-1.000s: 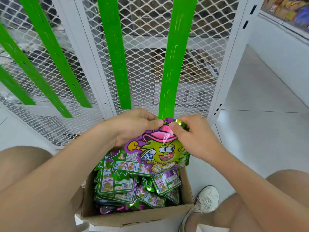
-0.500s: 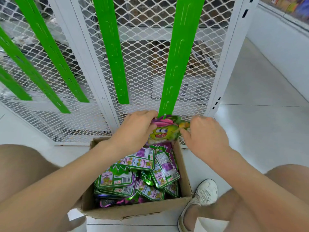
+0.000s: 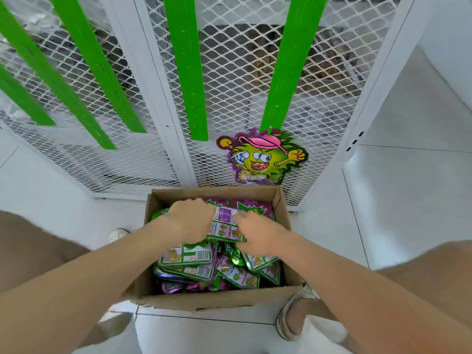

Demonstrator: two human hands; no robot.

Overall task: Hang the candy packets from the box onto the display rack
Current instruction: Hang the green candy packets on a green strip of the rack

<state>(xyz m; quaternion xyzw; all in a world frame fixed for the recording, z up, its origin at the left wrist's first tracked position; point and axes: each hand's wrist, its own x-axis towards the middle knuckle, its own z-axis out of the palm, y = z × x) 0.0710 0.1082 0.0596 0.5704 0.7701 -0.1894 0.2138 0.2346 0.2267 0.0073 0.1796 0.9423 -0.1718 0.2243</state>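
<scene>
Cardboard box (image 3: pixel 217 300) sits at 6 o'clock; inside it, left hand (image 3: pixel 190 221) and right hand (image 3: pixel 258 233) each grasp the top packet (image 3: pixel 224 223). At 12 o'clock beyond, a hung packet (image 3: pixel 260 157) dangles from the strip (image 3: pixel 291 60).

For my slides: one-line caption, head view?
Left hand and right hand grip a packet in the box; one hung packet dangles from a green strip.

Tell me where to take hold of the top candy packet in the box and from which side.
Take the top candy packet by its thin side edges, from above. It lies flat, label side up, on the pile, and the cardboard box walls likely block a sideways approach. The left hand and right hand are at those edges.
</scene>
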